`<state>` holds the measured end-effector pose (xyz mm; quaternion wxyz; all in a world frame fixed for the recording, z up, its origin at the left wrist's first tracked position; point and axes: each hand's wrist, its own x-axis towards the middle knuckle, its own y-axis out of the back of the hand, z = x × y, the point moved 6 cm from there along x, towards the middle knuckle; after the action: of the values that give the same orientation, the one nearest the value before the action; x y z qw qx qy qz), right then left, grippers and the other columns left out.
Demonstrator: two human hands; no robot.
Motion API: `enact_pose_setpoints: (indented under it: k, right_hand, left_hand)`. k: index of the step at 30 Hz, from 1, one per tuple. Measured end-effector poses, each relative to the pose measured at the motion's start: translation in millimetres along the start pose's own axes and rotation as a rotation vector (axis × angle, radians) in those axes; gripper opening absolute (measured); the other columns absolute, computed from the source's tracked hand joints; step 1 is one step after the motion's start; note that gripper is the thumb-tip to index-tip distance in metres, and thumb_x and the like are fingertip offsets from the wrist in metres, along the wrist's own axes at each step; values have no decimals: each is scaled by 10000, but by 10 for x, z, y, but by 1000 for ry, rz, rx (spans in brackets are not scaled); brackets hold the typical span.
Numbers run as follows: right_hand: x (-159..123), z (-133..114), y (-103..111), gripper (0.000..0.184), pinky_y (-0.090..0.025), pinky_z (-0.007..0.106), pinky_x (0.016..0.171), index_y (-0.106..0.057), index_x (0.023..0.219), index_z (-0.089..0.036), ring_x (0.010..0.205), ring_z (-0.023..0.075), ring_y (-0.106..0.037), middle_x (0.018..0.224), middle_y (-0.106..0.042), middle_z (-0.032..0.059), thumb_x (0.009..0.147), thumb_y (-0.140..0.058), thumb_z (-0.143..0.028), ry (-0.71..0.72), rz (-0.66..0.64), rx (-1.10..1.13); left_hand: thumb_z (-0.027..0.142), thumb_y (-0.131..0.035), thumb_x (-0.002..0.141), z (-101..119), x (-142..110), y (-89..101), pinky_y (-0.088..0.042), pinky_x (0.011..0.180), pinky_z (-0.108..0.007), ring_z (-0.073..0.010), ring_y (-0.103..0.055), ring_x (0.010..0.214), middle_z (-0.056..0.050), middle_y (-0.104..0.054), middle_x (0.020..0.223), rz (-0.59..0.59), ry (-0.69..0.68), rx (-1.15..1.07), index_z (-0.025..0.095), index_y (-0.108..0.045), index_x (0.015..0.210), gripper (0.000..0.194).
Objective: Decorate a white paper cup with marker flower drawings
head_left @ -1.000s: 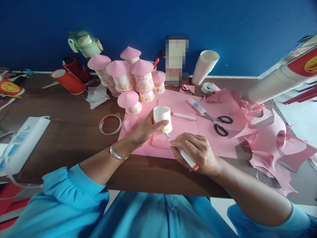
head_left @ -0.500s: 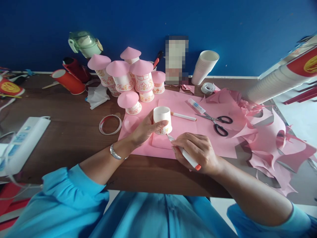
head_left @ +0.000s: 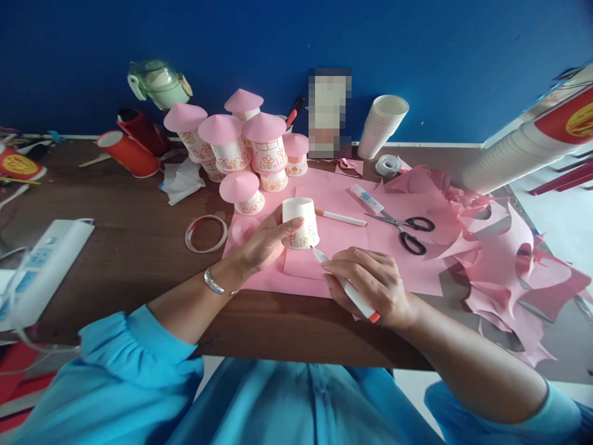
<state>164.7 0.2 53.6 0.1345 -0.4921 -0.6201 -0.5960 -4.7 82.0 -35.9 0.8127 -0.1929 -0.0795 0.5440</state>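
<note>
My left hand (head_left: 269,241) grips a short white paper cup (head_left: 300,224) by its side, thumb across the front. Orange and yellow flower drawings run along the cup's lower band. In my right hand (head_left: 368,284) is a white marker with an orange end (head_left: 354,296), its tip close to the cup's lower rim; whether it touches I cannot tell. Beneath both hands lie pink paper sheets (head_left: 407,278). Behind the cup rests a second white marker (head_left: 343,218). Several decorated cups with pink paper cone tops (head_left: 264,127) stand grouped just beyond, some of them stacked.
Scissors (head_left: 407,232) and a glue tube (head_left: 367,198) lie right of the cup. Pink paper scraps (head_left: 504,266) heap at the right, near a long cup stack (head_left: 504,148). White cups (head_left: 382,127) stand at the back. A tape roll (head_left: 206,233) and power strip (head_left: 50,266) lie left.
My left hand has shifted slightly left and turned the cup, so more of its flower drawings show. The marker in my right hand has barely moved, its tip still near the lower rim.
</note>
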Motion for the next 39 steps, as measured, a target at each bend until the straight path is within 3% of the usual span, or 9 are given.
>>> enact_pose_setpoints:
  k: [15,26,39]
  right_hand:
    - [3,-14,-15,236,-633,280,623,-639,1105,-192,701,160,-715,814,-720,16,917,-664,-52,8,-47,15]
    - [2,3,-24,216,-634,287,630,-641,1095,-185,710,163,-719,817,-717,20,924,-667,-55,15,-57,4]
    - [15,10,2,205,-630,289,622,-625,1073,-182,692,162,-715,789,-711,19,930,-665,-41,-2,-23,1]
  left_hand:
    - [562,-789,895,-15,2,-9,-560,856,-371,-271,-688,1081,-117,-726,1290,-63,8,50,237,-679,1354,573]
    - [541,-821,872,-16,1,21,-554,880,-380,-255,-685,1050,-97,-732,1204,-42,0,30,233,-701,1317,554]
    - [544,-787,900,8,-8,10,-554,928,-403,-274,-678,1109,-106,-734,1253,-48,-10,33,233,-706,1347,550]
